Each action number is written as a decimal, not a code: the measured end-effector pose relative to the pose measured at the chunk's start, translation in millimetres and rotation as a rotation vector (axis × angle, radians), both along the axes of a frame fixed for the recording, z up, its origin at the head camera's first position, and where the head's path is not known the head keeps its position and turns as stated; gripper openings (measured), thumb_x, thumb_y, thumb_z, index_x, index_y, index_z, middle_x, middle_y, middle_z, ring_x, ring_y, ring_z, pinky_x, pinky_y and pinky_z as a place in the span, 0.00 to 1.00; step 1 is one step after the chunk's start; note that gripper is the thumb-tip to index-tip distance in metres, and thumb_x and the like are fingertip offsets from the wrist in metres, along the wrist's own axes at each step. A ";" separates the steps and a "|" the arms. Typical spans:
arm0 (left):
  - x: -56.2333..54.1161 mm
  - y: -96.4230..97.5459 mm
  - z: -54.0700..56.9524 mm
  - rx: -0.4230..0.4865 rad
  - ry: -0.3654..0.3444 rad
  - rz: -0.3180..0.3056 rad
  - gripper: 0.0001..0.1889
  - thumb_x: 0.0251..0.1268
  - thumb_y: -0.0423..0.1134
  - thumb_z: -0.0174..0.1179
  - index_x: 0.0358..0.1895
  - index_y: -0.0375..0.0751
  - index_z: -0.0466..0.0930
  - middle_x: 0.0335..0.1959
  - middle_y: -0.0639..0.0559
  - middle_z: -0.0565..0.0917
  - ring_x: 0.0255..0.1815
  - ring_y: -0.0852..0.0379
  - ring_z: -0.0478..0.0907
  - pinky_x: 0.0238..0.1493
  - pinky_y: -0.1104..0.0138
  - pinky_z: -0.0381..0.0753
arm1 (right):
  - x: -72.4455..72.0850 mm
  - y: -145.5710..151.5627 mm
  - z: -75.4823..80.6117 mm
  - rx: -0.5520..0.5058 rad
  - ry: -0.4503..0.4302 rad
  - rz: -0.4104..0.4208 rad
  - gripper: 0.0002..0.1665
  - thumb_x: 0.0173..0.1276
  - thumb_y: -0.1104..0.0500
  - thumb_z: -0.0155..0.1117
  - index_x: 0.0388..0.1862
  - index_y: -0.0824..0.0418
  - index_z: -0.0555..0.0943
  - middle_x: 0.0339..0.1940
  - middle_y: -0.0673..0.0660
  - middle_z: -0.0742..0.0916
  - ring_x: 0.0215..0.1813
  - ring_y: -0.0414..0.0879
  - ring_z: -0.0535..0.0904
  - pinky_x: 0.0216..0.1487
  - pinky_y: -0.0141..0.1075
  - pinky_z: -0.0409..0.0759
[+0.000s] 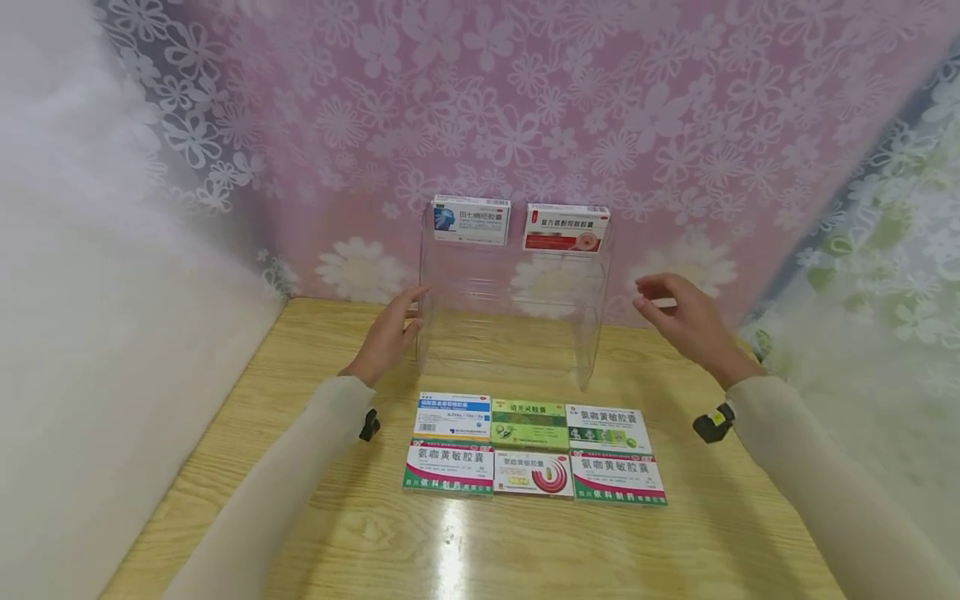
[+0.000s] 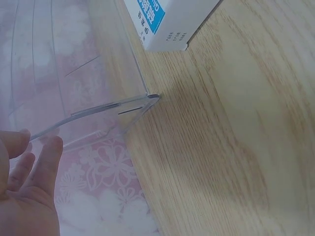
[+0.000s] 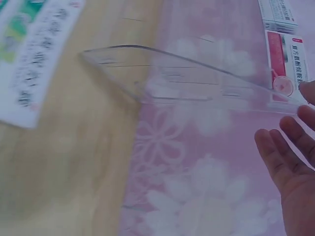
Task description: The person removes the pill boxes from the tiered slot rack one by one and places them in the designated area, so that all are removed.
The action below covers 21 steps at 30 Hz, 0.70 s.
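Note:
A clear plastic tiered display stand (image 1: pixel 510 333) stands on the table. On its top tier, two medicine boxes sit side by side: a blue-and-white box (image 1: pixel 471 221) at left and a red-and-white box (image 1: pixel 566 228) at right. My left hand (image 1: pixel 386 337) is at the stand's left side, fingertips right at the clear edge (image 2: pixel 93 110), fingers loosely bent. To the right of the stand, my right hand (image 1: pixel 686 325) is raised with relaxed, slightly curved fingers and holds nothing. In the right wrist view its fingers (image 3: pixel 275 152) are spread near the stand's side panel (image 3: pixel 197 78).
Several medicine boxes lie flat in two rows before the stand. The back row has a blue-and-white box (image 1: pixel 450 417), a green box (image 1: pixel 529 424) and a white-and-green box (image 1: pixel 607 428). Pink-and-green boxes (image 1: pixel 450 468) flank a white box (image 1: pixel 533 473) in front. Floral cloth (image 1: pixel 525 108) hangs behind.

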<state>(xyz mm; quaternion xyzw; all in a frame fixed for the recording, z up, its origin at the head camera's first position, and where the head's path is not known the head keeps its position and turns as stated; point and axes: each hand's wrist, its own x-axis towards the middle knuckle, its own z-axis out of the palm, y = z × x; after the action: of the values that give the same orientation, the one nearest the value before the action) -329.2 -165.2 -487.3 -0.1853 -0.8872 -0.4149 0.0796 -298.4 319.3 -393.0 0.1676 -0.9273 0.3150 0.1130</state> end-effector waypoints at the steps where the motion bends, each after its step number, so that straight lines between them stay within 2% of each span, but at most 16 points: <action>1: -0.2 -0.2 -0.5 -0.002 -0.001 0.003 0.33 0.86 0.32 0.57 0.87 0.53 0.60 0.86 0.44 0.65 0.75 0.38 0.78 0.71 0.41 0.83 | -6.6 -5.6 6.5 0.000 0.007 -0.003 0.29 0.87 0.51 0.62 0.77 0.66 0.74 0.70 0.69 0.82 0.68 0.64 0.79 0.67 0.60 0.84; 3: -0.8 -0.6 -1.7 -0.003 0.004 0.004 0.33 0.86 0.32 0.57 0.87 0.53 0.60 0.86 0.45 0.65 0.75 0.38 0.78 0.72 0.41 0.83 | -19.7 -16.7 18.1 -0.001 0.009 -0.019 0.32 0.87 0.50 0.61 0.80 0.66 0.71 0.73 0.70 0.79 0.72 0.67 0.77 0.70 0.67 0.80; 9: -0.4 0.3 -1.6 0.003 -0.003 0.002 0.33 0.87 0.32 0.56 0.87 0.53 0.60 0.87 0.44 0.65 0.75 0.38 0.78 0.71 0.42 0.83 | -50.7 -43.1 41.3 -0.012 0.028 -0.077 0.31 0.87 0.54 0.60 0.82 0.65 0.70 0.80 0.69 0.74 0.78 0.68 0.70 0.76 0.66 0.77; 11: -0.3 0.7 -1.6 0.005 -0.004 0.000 0.33 0.86 0.32 0.56 0.88 0.52 0.60 0.87 0.43 0.65 0.75 0.38 0.78 0.71 0.41 0.83 | -60.0 -48.7 45.0 -0.004 0.052 -0.083 0.31 0.87 0.56 0.60 0.82 0.65 0.70 0.81 0.69 0.73 0.79 0.68 0.68 0.76 0.66 0.76; 14: 0.6 1.1 -1.2 0.006 -0.005 -0.003 0.34 0.86 0.32 0.56 0.88 0.53 0.60 0.87 0.44 0.64 0.75 0.38 0.77 0.72 0.42 0.83 | -72.4 -57.7 49.5 0.047 0.059 -0.084 0.35 0.86 0.53 0.63 0.84 0.64 0.68 0.83 0.69 0.70 0.84 0.68 0.63 0.83 0.68 0.66; 18: 1.9 0.7 -0.1 0.006 -0.001 -0.002 0.34 0.86 0.32 0.56 0.88 0.56 0.59 0.87 0.46 0.64 0.76 0.39 0.78 0.72 0.43 0.83 | -85.2 -68.1 53.0 0.112 0.017 -0.071 0.42 0.85 0.48 0.65 0.89 0.59 0.63 0.87 0.67 0.67 0.89 0.69 0.56 0.88 0.68 0.53; 21: 2.7 -0.4 0.4 0.005 0.001 0.002 0.34 0.86 0.32 0.56 0.88 0.56 0.59 0.88 0.47 0.64 0.76 0.39 0.78 0.72 0.43 0.83 | -91.1 -73.8 53.2 0.133 -0.027 -0.073 0.44 0.86 0.47 0.63 0.91 0.56 0.57 0.89 0.67 0.64 0.90 0.69 0.54 0.88 0.69 0.51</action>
<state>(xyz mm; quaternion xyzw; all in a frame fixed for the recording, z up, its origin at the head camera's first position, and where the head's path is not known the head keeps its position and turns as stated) -326.5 -165.6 -487.0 -0.1846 -0.8863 -0.4170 0.0811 -389.5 245.4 -339.8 0.1363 -0.9531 0.2507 0.1005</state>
